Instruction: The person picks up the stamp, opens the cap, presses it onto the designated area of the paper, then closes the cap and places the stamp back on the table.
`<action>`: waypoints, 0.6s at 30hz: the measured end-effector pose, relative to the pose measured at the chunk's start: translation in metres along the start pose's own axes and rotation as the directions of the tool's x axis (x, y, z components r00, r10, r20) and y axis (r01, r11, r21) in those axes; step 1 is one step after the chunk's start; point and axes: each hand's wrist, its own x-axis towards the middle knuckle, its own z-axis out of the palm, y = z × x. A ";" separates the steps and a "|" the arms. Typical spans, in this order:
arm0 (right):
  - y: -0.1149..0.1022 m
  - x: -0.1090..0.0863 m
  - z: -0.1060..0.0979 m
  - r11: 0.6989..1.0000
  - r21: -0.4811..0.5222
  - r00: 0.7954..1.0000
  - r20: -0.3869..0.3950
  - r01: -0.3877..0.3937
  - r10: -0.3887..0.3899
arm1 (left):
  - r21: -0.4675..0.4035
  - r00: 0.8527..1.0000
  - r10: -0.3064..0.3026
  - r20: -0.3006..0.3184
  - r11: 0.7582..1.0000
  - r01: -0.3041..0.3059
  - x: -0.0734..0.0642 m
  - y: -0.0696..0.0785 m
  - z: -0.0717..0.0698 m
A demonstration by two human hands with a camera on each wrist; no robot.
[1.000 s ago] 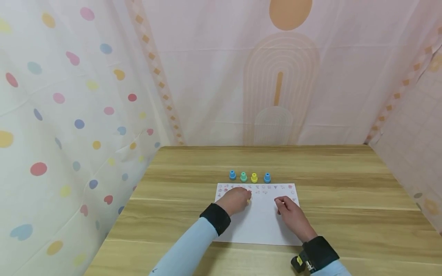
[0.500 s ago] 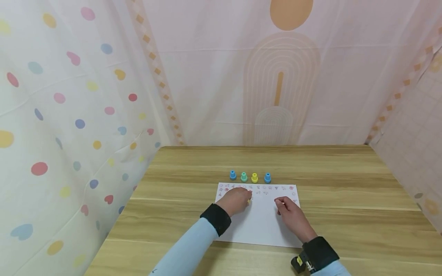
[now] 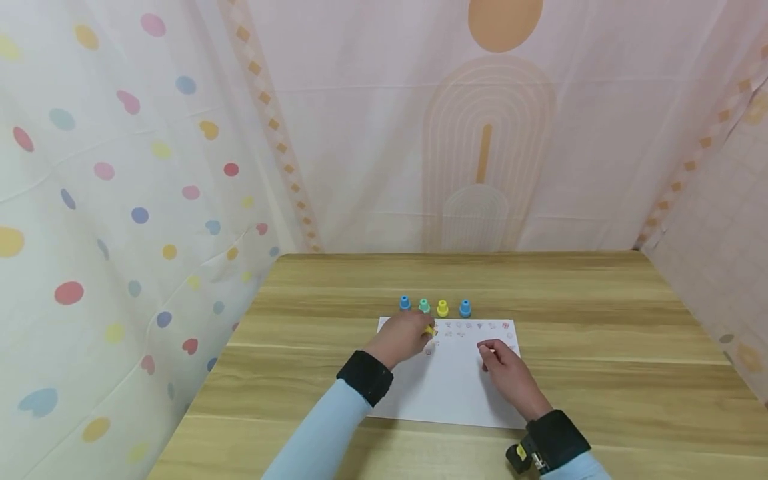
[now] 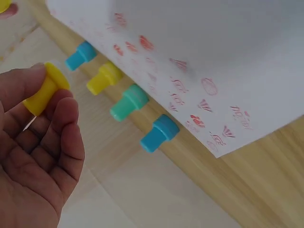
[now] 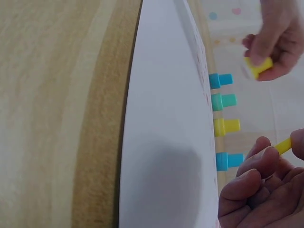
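Observation:
My left hand (image 3: 399, 339) pinches a yellow stamp (image 4: 43, 95) between thumb and fingers, above the far left part of a white sheet of paper (image 3: 456, 393). Small red prints cover the far edge of the sheet, and one print (image 3: 429, 353) lies just below this hand. Over the right side of the sheet, my right hand (image 3: 510, 377) pinches a small yellow piece (image 5: 284, 146) between thumb and fingertip. Most of that piece is hidden by the fingers, so I cannot tell what it is.
Beyond the paper's far edge stand a blue stamp (image 3: 405, 303), a green stamp (image 4: 129, 102), a yellow stamp (image 3: 443, 309) and another blue stamp (image 3: 465, 309) in a row. The wooden table (image 3: 600, 347) reaches back to a patterned curtain (image 3: 372, 153).
My left hand has lifted off the paper with the yellow stamp and shifted slightly up and left. A red print shows where it was pressing. The right hand stays in place.

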 end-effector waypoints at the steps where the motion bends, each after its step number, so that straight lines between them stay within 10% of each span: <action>1: 0.000 0.000 0.000 1.000 -0.002 1.000 0.002 -0.001 0.001 | -0.021 1.000 -0.004 -0.013 1.000 0.004 -0.001 0.000 -0.002; 18: -0.001 0.001 0.001 0.997 0.073 1.000 0.007 -0.025 0.024 | -0.387 0.992 -0.072 -0.103 0.922 0.027 -0.013 0.014 0.008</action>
